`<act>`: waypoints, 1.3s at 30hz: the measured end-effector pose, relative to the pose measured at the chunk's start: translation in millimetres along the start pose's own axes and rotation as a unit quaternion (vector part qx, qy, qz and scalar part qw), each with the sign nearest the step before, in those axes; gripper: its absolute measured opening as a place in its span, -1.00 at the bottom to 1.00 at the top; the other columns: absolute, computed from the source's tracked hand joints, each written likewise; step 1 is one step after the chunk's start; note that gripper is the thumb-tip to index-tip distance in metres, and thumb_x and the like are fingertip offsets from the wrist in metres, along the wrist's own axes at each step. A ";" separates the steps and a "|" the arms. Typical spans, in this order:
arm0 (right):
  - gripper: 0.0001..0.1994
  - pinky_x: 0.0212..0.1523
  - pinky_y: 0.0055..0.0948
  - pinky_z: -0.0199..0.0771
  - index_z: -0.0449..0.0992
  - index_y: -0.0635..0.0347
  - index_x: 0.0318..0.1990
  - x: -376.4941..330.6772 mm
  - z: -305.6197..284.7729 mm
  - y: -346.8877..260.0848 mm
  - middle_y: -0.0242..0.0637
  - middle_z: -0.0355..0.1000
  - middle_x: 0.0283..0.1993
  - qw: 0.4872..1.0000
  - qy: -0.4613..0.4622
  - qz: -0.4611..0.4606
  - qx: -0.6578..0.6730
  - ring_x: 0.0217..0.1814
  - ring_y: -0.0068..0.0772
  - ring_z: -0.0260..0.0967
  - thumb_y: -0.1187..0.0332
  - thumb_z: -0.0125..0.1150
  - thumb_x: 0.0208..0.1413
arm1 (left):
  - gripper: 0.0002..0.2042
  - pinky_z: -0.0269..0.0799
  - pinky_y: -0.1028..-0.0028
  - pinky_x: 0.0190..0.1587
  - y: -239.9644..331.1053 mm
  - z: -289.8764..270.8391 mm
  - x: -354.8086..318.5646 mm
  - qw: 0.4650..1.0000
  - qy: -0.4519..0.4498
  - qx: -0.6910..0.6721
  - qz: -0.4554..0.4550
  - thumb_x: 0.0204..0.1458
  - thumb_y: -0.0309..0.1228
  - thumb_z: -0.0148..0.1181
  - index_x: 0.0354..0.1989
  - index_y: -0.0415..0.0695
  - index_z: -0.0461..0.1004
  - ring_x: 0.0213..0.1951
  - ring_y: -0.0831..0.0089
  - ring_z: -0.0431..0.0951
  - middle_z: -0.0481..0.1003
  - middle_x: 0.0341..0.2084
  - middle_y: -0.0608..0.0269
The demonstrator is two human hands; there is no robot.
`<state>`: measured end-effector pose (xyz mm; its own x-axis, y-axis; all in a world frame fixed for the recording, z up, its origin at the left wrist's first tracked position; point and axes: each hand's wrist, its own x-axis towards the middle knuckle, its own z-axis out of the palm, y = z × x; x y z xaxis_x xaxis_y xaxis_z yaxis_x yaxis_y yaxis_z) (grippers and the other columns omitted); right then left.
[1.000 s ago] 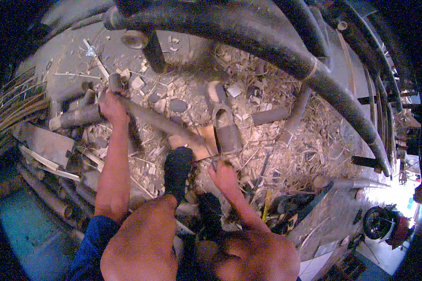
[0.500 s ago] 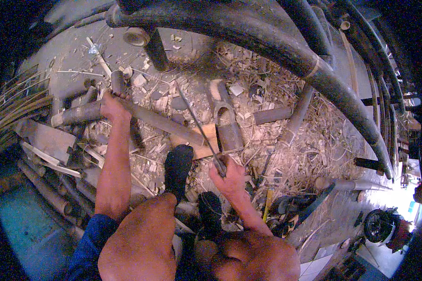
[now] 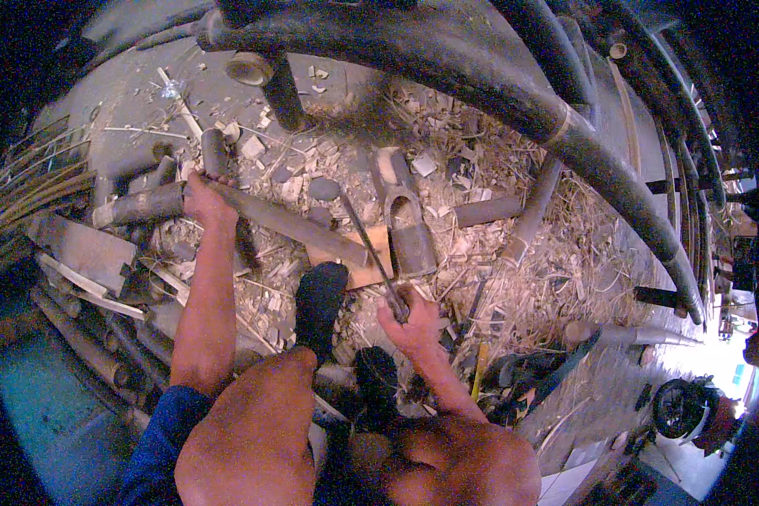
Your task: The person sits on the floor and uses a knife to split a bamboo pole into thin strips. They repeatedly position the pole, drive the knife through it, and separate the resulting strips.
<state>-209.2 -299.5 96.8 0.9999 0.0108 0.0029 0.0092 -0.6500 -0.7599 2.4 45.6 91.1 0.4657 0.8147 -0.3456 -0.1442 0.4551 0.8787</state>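
- Blade [image 3: 364, 232] has just been swung: its tip is now brought nearer to the right hand [image 3: 413, 322] and a little rightward than half a second ago, and a shorter length of it is shown, perhaps through tilt.
- The handle is clasped by the right hand, with fingers folded round it and no gap seen.
- The round brown pole [image 3: 291, 223] is grasped near its far end by the left hand [image 3: 208, 202], fingers curled round it; the fingertips are partly hidden, so how tightly it is gripped cannot be told. Hardly any shift of this hold is seen.
- The pole is stretched from the left hand toward the right hand, and its nearer end is laid over a pale board [image 3: 367, 271], just beyond the right hand.
- That end is crossed by the blade in the view; whether the two are touching cannot be told.
- For the work, the change seems to lie in the blade's angle alone, while the pole appears to be kept steady; no fresh mark can be made out on it.
- Between the hands, a dark-covered foot [image 3: 322, 295] is planted just beside the board.
- Beyond the right hand, a notched tube [image 3: 413, 244] is seen, with wood shavings [image 3: 531, 295] strewn to that hand's right.
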 end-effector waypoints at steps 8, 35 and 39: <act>-0.63 -0.19 0.07 0.47 0.48 0.30 -0.35 2.3 17.7 34.3 0.15 0.48 -0.40 0.958 -0.166 0.183 -0.144 -0.26 0.25 0.47 0.09 0.17 0.05 | -0.58 0.48 0.23 -0.47 8.6 -2.0 1.8 0.994 -0.087 -0.045 -0.042 0.17 0.02 0.03 -0.21 -0.16 0.36 -0.55 0.29 0.44 0.38 -0.55 0.17; -0.57 -0.26 0.04 0.46 0.43 0.29 -0.14 -1.0 17.7 27.4 0.04 0.52 -0.32 0.953 -0.166 0.118 -0.225 -0.30 0.15 0.50 0.09 0.22 0.03 | -0.48 0.49 0.27 -0.43 10.0 3.1 -9.3 0.993 -0.078 -0.075 -0.036 0.19 0.11 -0.08 -0.09 -0.17 0.45 -0.50 0.31 0.47 0.42 -0.51 0.22; -0.59 -0.18 0.06 0.46 0.46 0.30 -0.16 -18.8 40.1 68.5 0.11 0.51 -0.36 0.948 -0.217 0.206 -0.113 -0.24 0.22 0.49 0.09 0.18 0.04 | -0.50 0.49 0.28 -0.45 14.1 3.5 -18.5 0.996 -0.062 -0.047 -0.044 0.18 0.09 -0.04 -0.10 -0.16 0.45 -0.50 0.32 0.47 0.43 -0.51 0.21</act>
<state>-227.7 -313.8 18.6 0.8229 0.0013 -0.5682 -0.3302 -0.8128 -0.4800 -5.2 35.7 111.0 0.5845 0.7214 -0.3714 -0.1765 0.5598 0.8096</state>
